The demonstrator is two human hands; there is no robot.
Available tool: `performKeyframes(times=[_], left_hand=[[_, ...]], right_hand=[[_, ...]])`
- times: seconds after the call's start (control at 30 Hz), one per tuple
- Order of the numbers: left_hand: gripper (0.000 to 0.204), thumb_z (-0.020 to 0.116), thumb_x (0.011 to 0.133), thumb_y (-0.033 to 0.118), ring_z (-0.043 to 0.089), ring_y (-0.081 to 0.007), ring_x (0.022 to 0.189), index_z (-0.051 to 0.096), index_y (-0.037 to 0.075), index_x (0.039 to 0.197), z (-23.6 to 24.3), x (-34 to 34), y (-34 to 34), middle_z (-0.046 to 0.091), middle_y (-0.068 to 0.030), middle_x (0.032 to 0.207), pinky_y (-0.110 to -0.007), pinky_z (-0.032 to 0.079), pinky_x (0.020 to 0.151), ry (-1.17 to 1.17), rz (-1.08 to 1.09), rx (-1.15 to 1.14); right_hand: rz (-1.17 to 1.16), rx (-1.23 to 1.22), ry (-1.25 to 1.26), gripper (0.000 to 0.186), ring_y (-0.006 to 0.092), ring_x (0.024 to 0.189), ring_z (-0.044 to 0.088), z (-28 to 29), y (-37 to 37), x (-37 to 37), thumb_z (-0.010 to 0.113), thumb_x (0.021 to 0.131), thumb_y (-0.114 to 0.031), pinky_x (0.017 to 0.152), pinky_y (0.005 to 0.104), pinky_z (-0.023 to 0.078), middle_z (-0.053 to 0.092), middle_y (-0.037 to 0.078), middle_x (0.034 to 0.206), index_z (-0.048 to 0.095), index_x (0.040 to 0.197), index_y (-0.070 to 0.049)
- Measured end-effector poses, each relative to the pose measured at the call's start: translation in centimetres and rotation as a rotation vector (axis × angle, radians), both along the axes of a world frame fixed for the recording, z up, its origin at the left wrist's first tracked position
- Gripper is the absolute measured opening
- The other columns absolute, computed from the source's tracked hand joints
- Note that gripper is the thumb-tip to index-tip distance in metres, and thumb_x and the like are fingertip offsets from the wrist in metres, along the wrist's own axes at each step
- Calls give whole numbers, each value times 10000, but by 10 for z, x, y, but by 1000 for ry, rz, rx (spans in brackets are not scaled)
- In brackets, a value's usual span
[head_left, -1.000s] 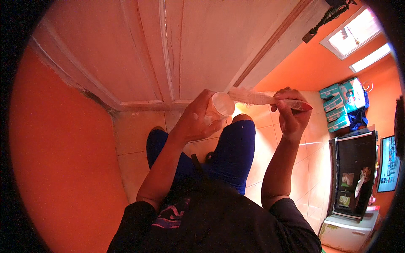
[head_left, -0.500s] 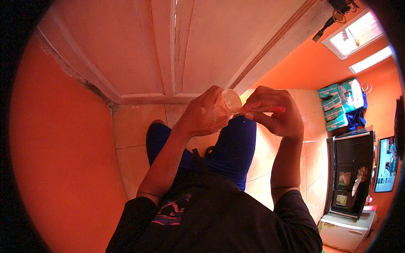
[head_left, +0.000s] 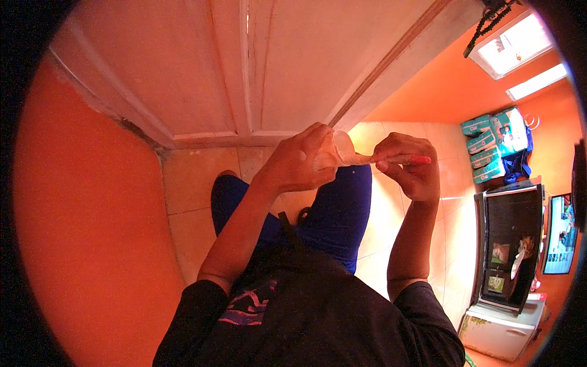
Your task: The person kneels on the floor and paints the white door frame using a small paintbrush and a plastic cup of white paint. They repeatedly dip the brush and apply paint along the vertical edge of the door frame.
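Observation:
My left hand (head_left: 298,160), smudged with pale paint, grips a small cup (head_left: 343,144) with a whitish coating, tilted near the middle of the view. To its right, my right hand (head_left: 411,172) is closed on a paintbrush (head_left: 420,159) with a red-ended handle, held almost level. The brush's other end meets the cup at its lower right side; its bristles are hidden or too small to make out. Both hands are above my knees, in front of a pale panelled door (head_left: 306,73).
An orange wall (head_left: 98,232) stands close on my left, tiled floor (head_left: 422,251) below. At right are stacked teal packages (head_left: 483,140), a dark cabinet (head_left: 507,244), a lit screen (head_left: 559,232) and a small white fridge (head_left: 498,333). A dark cord (head_left: 489,27) hangs at upper right.
A second ago the bristles were raised right of the cup; the brush has since come down to it. My left hand with the cup has shifted slightly up and right.

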State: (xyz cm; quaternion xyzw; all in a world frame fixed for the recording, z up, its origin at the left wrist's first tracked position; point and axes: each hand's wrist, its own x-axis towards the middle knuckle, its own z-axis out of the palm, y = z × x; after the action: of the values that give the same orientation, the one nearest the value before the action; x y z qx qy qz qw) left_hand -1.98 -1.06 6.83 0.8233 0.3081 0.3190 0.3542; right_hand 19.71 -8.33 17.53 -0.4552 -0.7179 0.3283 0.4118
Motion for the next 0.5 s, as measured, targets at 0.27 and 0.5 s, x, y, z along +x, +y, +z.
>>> performKeyframes(times=[0.27,0.5], left_hand=[[747,750,689,323,603,-409,1115,480,9,1310,10,11,6,575,-246,1267,-428,479,1001,32,-75,-93],[714,757,688,332,619,-401,1080,488,19,1271,-21,36,12,601,-236,1218,-428,492,987,3,-46,-79]], right_hand=[[-112,-30,54,88,215,720,633,-6,-8,12,741,728,-22,651,312,483,667,135,782,705,798,18],[-259,-43,209,77,174,753,642,-13,-10,27,750,790,-32,666,280,511,688,104,838,714,827,25]])
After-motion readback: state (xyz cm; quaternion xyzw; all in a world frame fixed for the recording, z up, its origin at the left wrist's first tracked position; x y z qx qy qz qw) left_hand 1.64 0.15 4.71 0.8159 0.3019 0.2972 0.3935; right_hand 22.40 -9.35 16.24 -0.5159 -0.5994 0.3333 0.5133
